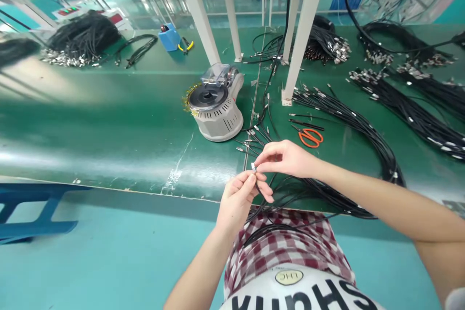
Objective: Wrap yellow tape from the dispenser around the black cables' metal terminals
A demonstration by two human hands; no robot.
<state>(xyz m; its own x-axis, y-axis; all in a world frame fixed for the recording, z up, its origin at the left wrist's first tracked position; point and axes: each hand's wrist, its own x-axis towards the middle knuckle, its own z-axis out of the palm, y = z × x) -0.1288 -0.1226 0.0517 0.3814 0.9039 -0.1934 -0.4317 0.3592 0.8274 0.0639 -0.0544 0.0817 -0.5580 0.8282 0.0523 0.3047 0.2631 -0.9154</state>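
My left hand (238, 198) and my right hand (285, 159) meet just above the near edge of the green table (109, 126). Both pinch the small metal connector end (254, 168) of a thin black cable (259, 189), the right fingers on the tip and the left fingers on the cable just below it. The cable belongs to a bundle of black cables (348, 164) that loops from the table across my lap. More loose cable ends (250, 143) lie just beyond my hands.
A grey tape dispenser machine (217, 104) stands behind my hands. Orange-handled scissors (308, 136) lie to its right. Piles of black cables (82, 36) with metal ends cover the far left and the right side (410, 111). White frame posts (301, 34) rise from the table.
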